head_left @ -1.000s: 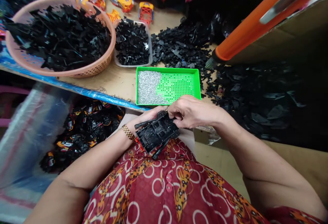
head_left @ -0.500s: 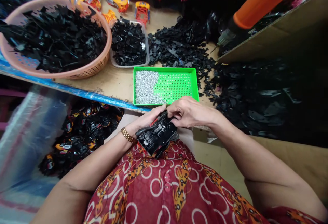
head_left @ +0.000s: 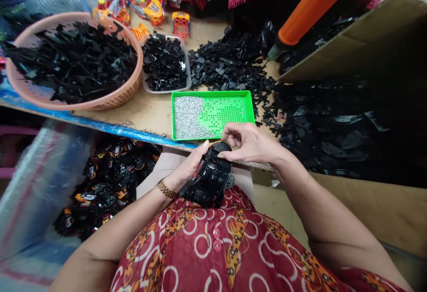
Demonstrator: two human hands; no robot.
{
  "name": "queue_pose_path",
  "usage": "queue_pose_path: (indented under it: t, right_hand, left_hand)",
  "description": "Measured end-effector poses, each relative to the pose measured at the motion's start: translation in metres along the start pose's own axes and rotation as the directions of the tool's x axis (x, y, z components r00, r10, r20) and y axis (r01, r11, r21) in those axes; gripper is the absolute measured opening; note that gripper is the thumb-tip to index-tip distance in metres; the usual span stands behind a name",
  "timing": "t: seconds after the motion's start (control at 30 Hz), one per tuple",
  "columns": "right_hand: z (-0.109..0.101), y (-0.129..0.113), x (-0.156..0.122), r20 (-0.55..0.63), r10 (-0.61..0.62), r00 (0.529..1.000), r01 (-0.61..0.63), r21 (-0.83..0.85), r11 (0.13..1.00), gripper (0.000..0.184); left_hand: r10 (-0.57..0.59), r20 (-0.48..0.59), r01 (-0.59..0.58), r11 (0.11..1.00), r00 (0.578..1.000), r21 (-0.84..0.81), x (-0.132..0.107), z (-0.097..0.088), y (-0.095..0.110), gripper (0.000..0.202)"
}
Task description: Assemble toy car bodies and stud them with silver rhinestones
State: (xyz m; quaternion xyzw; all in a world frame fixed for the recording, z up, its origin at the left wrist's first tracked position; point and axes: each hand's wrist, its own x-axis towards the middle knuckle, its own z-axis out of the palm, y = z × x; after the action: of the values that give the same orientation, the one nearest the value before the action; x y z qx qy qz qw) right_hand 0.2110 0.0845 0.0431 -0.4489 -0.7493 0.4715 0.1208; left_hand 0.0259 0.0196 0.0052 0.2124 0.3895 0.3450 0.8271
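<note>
Against my lap, my left hand is wrapped along the left side of a black toy car body, which has red and orange bits at its edges. Its underside faces up and its far end points toward the tray. At that far end is my right hand, with the thumb on the car and the other fingers curled in. Whatever its fingertips may pinch is too small to make out. Just beyond both hands lies a green perforated tray, with many small silver screws heaped at its left.
A peach basket and a clear tub hold black plastic parts. Loose black parts spread behind the tray. An orange power screwdriver hangs at upper right beside a cardboard flap. Finished-looking toy cars fill a bag at lower left.
The toy car has turned more upright in my left hand. My right hand's fingers have lifted and loosened at its far end. The view has shifted slightly.
</note>
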Motion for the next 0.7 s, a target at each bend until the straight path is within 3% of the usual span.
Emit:
queue_pose_path:
  t: [0.13, 0.33, 0.5, 0.57, 0.7]
  right_hand:
    - [0.008, -0.001, -0.001, 0.074, 0.059, 0.995, -0.062, 0.040, 0.997, 0.025]
    - [0.017, -0.003, 0.002, 0.135, 0.037, 0.990, -0.035, -0.016, 0.999, 0.029]
    - [0.021, -0.004, -0.001, 0.100, 0.057, 0.993, -0.056, -0.015, 0.998, 0.023]
    - [0.015, -0.005, -0.007, 0.070, 0.045, 0.997, -0.046, 0.009, 0.999, 0.016]
    - [-0.008, -0.005, -0.020, -0.062, 0.051, 0.997, -0.039, 0.181, 0.983, 0.027]
  left_hand:
    - [0.187, -0.020, -0.171, 0.933, 0.982, 0.318, -0.003, -0.008, -0.007, 0.053]
    - [0.261, 0.024, -0.243, 0.858, 0.965, 0.452, -0.007, -0.019, -0.014, 0.048]
    - [0.159, 0.087, -0.181, 0.893, 0.983, 0.413, -0.011, -0.021, -0.005, 0.041]
    - [0.107, 0.096, -0.136, 0.915, 0.990, 0.381, -0.011, -0.024, -0.001, 0.040]
    - [0.099, 0.121, -0.136, 0.924, 0.988, 0.358, -0.011, -0.031, 0.006, 0.034]
